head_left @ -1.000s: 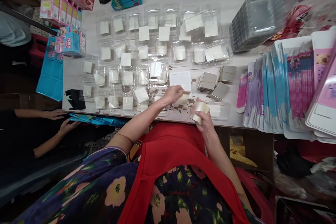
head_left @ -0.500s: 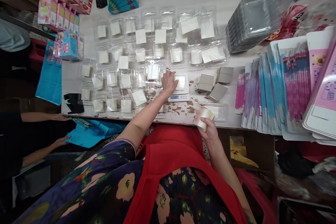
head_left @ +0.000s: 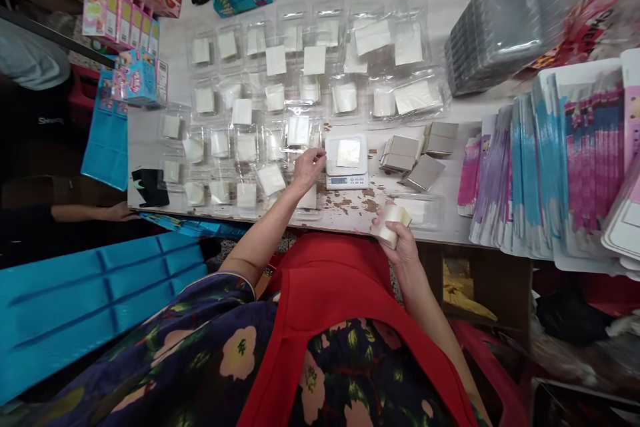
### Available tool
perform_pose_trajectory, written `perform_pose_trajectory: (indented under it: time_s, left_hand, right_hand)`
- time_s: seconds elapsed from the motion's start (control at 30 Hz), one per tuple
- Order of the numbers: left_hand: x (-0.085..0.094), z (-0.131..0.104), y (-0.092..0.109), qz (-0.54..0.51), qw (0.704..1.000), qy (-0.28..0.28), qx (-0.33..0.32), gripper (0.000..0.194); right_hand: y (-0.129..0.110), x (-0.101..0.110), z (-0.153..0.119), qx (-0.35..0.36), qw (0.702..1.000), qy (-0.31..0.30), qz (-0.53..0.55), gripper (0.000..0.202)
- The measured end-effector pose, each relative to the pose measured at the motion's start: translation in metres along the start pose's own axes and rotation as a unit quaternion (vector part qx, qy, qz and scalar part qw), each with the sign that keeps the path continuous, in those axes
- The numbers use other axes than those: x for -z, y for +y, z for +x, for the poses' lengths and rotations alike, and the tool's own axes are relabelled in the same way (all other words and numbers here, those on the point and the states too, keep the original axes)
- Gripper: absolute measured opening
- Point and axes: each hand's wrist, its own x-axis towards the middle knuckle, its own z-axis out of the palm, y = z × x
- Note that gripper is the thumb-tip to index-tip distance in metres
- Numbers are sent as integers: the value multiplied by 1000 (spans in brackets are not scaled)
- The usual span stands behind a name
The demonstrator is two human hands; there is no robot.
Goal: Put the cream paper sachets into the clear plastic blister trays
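A small white digital scale (head_left: 333, 147) stands on the table with a stack of white square sheets (head_left: 349, 153) on its platform. Just left of it is my left hand (head_left: 307, 169), its fingers loosely bent and apart from the scale, with nothing visible in them. My right hand (head_left: 397, 240) grips a thick block of pale square sheets (head_left: 391, 225) at the table's front edge. Beside that block lies a clear plastic tray (head_left: 434, 212) holding white sheets. Left of the scale, a clear tray (head_left: 311, 123) with a white stack lies over other trays.
Rows of clear trays with white stacks (head_left: 246, 147) cover the table's left half. Grey banded stacks (head_left: 400, 152) lie right of the scale. Farther right are nested clear trays (head_left: 493, 27) and colourful cardboard pieces (head_left: 545, 167). A co-worker's arm (head_left: 90, 213) and a blue sheet (head_left: 100, 293) are at left.
My left hand has drawn back left from the stack on the scale. My right hand keeps its block. At left, the co-worker's blue sheet has swung out wide toward me.
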Motion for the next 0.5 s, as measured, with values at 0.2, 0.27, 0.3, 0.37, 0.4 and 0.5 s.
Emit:
perform_pose_trajectory:
  time_s: [0.2, 0.27, 0.3, 0.37, 0.4, 0.5]
  left_hand:
    - [-1, 3, -1, 11, 999, -36, 12, 25]
    - [-2, 8, 0, 37, 998, -53, 4, 26]
    - [-2, 11, 0, 52, 997, -62, -2, 27]
    - [-4, 18, 3, 82, 994, -77, -16, 29]
    - [-5, 22, 5, 98, 991, -82, -26, 31]
    - [-7, 33, 16, 147, 982, -98, -66, 35]
  right_hand:
    - [4, -2, 0, 0, 1000, 2, 12, 50]
    - [5, -2, 1, 0, 1000, 4, 6, 49]
    - [6, -2, 1, 1, 1000, 6, 2, 48]
    - [8, -1, 0, 4, 1000, 9, -3, 46]
    - [8, -1, 0, 6, 1000, 9, -4, 45]
    - [7, -2, -1, 9, 1000, 17, 0, 46]
